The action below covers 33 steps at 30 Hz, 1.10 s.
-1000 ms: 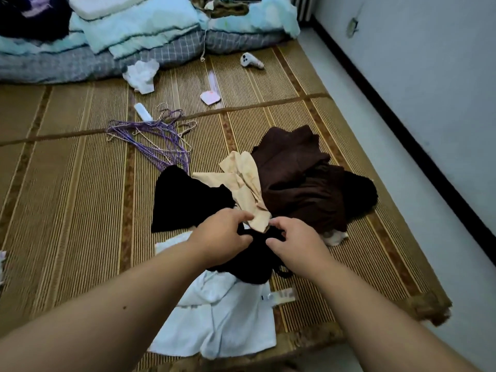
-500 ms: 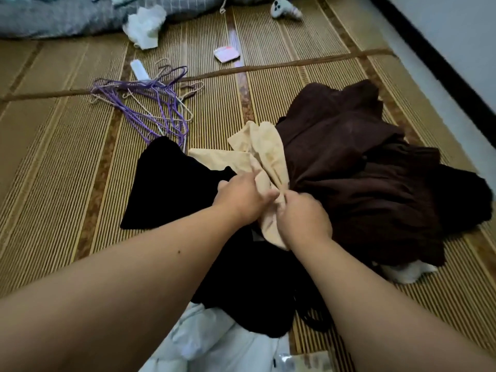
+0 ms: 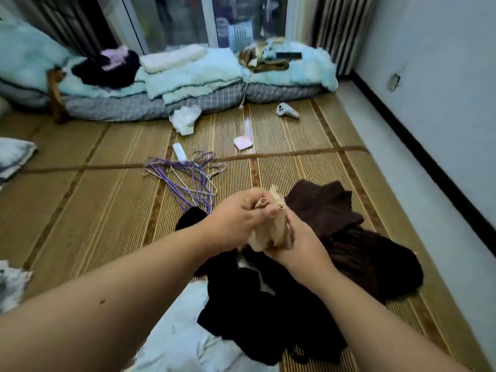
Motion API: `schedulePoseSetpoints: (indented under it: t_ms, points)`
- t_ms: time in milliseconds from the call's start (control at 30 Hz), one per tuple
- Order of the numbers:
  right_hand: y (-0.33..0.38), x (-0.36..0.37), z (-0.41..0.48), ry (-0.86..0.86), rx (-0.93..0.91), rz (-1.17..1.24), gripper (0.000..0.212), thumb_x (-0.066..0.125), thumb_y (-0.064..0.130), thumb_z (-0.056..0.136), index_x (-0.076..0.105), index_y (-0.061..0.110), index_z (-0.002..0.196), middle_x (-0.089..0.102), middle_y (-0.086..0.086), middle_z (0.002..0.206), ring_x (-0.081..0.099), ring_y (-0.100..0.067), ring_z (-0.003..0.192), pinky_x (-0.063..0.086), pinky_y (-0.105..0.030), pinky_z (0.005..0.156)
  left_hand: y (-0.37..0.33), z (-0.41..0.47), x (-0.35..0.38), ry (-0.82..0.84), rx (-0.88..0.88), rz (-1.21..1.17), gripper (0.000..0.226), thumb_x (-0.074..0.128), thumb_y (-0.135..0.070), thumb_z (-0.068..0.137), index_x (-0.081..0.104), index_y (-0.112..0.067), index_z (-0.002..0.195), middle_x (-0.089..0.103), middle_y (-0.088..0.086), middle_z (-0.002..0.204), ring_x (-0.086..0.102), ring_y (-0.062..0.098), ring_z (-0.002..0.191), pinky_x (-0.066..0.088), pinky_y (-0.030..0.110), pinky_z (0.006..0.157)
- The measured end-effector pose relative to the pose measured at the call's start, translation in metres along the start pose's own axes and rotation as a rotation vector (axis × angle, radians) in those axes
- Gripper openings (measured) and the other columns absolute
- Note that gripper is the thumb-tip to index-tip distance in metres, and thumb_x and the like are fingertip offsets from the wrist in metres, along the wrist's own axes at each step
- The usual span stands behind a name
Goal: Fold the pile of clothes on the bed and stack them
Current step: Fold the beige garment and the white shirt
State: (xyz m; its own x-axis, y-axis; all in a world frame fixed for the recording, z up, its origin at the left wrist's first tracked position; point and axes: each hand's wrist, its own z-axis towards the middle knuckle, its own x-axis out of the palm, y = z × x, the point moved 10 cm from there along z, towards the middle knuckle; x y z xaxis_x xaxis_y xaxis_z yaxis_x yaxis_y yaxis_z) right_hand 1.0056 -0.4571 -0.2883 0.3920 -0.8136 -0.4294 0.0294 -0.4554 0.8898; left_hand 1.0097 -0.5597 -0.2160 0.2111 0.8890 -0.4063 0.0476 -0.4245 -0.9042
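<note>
Grips a bunched beige garment [image 3: 271,232] at frame centre with left hand [image 3: 236,221] and right hand [image 3: 300,245], fingers of both curled round it, above the pile. Beneath, toward lower right: black garment [image 3: 257,312], brown garment [image 3: 324,208], white garment [image 3: 177,342] on the woven mat [image 3: 80,210]. Purple hangers [image 3: 188,178] up-left of the hands.

On the bed's mat [image 3: 80,200], a pile of clothes [image 3: 349,237] lies near the right edge, beside the wall [image 3: 442,76]; above it the left hand [image 3: 236,224] and right hand [image 3: 300,242] grip one bunched garment [image 3: 271,232]. Behind and left lie wire hangers [image 3: 188,178]; folded bedding [image 3: 193,76] lines the far edge, a controller [image 3: 287,110] just before it
</note>
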Motion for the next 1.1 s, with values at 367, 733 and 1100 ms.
schedulePoseSetpoints:
  t_ms: [367, 733, 1100]
  points:
    - [0.236, -0.103, -0.036, 0.075, -0.15, 0.213, 0.124, 0.085, 0.023, 0.054, 0.009, 0.027, 0.152, 0.056, -0.004, 0.127, 0.066, -0.006, 0.093, 0.058, -0.031, 0.075, -0.215, -0.07, -0.089, 0.236, 0.129, -0.494, 0.018, 0.053, -0.021, 0.088, 0.056, -0.023, 0.071, 0.054, -0.005, 0.067, 0.05, 0.009, 0.064, 0.042, 0.025, 0.061]
    - [0.242, -0.123, -0.043, -0.022, -0.122, 0.648, 0.034, 0.072, 0.021, 0.077, 0.063, 0.012, 0.109, 0.074, -0.008, 0.1, 0.07, -0.023, 0.093, 0.058, -0.037, 0.08, -0.199, -0.067, -0.137, -0.204, 0.013, -0.315, 0.024, 0.04, -0.027, 0.102, 0.049, -0.021, 0.081, 0.051, 0.004, 0.081, 0.049, 0.022, 0.079, 0.049, 0.047, 0.08]
    - [0.301, -0.174, -0.038, -0.135, -0.194, 0.342, 0.02, 0.065, 0.011, 0.089, 0.051, 0.019, 0.076, 0.058, -0.004, 0.072, 0.056, -0.013, 0.061, 0.047, -0.025, 0.052, -0.228, -0.064, -0.188, -0.541, 0.161, 0.084, 0.019, 0.049, -0.03, 0.099, 0.056, -0.014, 0.091, 0.053, -0.003, 0.078, 0.047, 0.013, 0.076, 0.037, 0.032, 0.068]
